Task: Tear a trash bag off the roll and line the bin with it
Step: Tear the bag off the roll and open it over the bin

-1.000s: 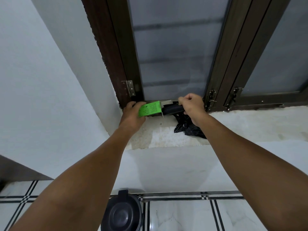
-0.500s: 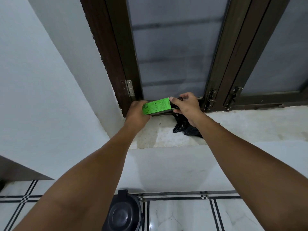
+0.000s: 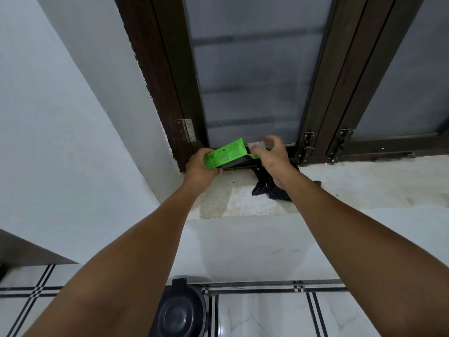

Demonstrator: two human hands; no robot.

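the left hand (image 3: 199, 167) has lifted the green box (image 3: 226, 155) off the sill (image 3: 364, 181), its grip wrapped round one end. the right hand (image 3: 271, 156) has let go of the black roll and now pinches the box's end flap (image 3: 255, 145), so no bag is torn off yet

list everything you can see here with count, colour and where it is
green box: 1, bright green with dark print, held up above the ledge in front of the window
black plastic bag: 1, black, crumpled on the ledge, partly behind the right wrist
bin: 1, dark grey with its lid on, on the floor at the bottom edge
ledge: 1, off-white and speckled, below the window
window frames: dark brown, frosted grey panes, across the top
hinge: 1, silver, on the left frame
latches: 2 visible, metal, low on the frames at right
floor tiles: white with black lines, bottom
left hand: 1, grips the box's left end
right hand: 1, fingers at the box's open right end
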